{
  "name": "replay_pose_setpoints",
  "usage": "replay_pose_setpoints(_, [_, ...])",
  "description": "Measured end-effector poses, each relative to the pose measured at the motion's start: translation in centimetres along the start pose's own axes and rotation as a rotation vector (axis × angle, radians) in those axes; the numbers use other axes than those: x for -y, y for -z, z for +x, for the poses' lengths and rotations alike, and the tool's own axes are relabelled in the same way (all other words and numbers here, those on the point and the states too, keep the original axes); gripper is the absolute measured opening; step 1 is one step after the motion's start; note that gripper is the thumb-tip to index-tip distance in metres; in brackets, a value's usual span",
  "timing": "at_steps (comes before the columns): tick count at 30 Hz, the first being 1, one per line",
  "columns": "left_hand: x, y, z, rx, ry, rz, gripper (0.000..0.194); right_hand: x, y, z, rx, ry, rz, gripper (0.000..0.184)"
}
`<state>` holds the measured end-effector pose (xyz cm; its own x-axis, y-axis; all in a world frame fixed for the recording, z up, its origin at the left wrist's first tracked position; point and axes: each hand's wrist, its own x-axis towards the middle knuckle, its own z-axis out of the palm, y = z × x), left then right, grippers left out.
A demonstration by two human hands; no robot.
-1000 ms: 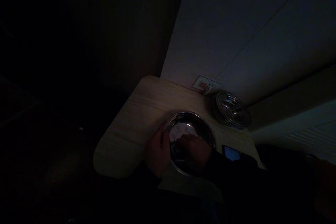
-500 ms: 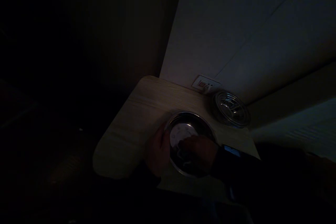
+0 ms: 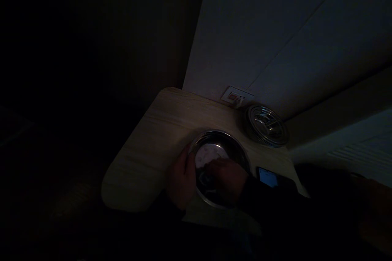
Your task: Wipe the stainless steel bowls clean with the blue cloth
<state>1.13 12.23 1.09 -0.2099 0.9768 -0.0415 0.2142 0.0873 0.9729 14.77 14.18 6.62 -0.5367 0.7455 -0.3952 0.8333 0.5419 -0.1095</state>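
Observation:
The scene is very dark. A round shiny metal bowl (image 3: 234, 147) stands on a light wooden tabletop (image 3: 147, 147). Its left rim is held by my left hand (image 3: 181, 179), thumb at the edge and fingers around the outer side. Inside the bowl, my right hand (image 3: 229, 177) has its fingers curled down near the bottom. Whatever lies under those fingers is hidden in shadow, so I cannot make out what they hold. A pale patch with several faint round marks shows on the bowl's bottom beside them.
Stacked metal plates or trays (image 3: 267, 125) stand at the wall, right of the bowl. A phone (image 3: 268, 177) with a lit screen lies beside my right sleeve. Above the table edge is a wall socket (image 3: 237, 96). Another person's arm may show at far right.
My right hand shifted right inside the bowl, then back left. Its sleeve partly covered the phone midway and uncovers it now. My left hand stays on the rim; the view shifts slightly.

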Motion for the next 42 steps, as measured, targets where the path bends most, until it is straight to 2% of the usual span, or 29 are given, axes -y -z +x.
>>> replay_pose_setpoints(5, [0.0, 0.0, -0.3, -0.035, -0.011, 0.02, 0.042, 0.0, 0.7, 3.1, -0.131, -0.091, 0.002, 0.028])
replay_pose_setpoints(11, [-0.1, -0.1, -0.4, -0.072, 0.028, 0.056, 0.043, 0.4, -0.1, 1.0, -0.071, -0.048, 0.032, 0.024])
replay_pose_setpoints(17, [0.1, -0.1, -0.4, -0.047, -0.021, 0.047, 0.043, 0.2, 0.6, 3.1, -0.152, -0.16, 0.087, 0.029])
replay_pose_setpoints(23, [0.1, -0.4, -0.8, -0.073, 0.024, 0.063, 0.043, 0.4, 0.3, 2.0, -0.113, -0.155, 0.125, 0.021])
replay_pose_setpoints(28, [0.0, -0.5, -1.1, -0.072, 0.004, 0.069, 0.043, -0.1, 0.6, 3.2, -0.17, -0.233, 0.125, 0.024])
replay_pose_setpoints(34, [-0.1, -0.4, -1.1, -0.069, 0.024, 0.043, 0.042, 0.2, -0.1, 2.0, -0.141, -0.136, 0.144, 0.021])
replay_pose_setpoints(39, [0.0, -0.2, -0.9, -0.051, -0.005, 0.05, 0.043, 0.3, -0.1, 2.7, -0.179, -0.143, 0.138, 0.026])
replay_pose_setpoints(42, [0.0, -0.2, -0.9, -0.054, -0.008, 0.058, 0.042, 0.5, 0.1, 2.6, -0.152, -0.098, 0.132, 0.027])
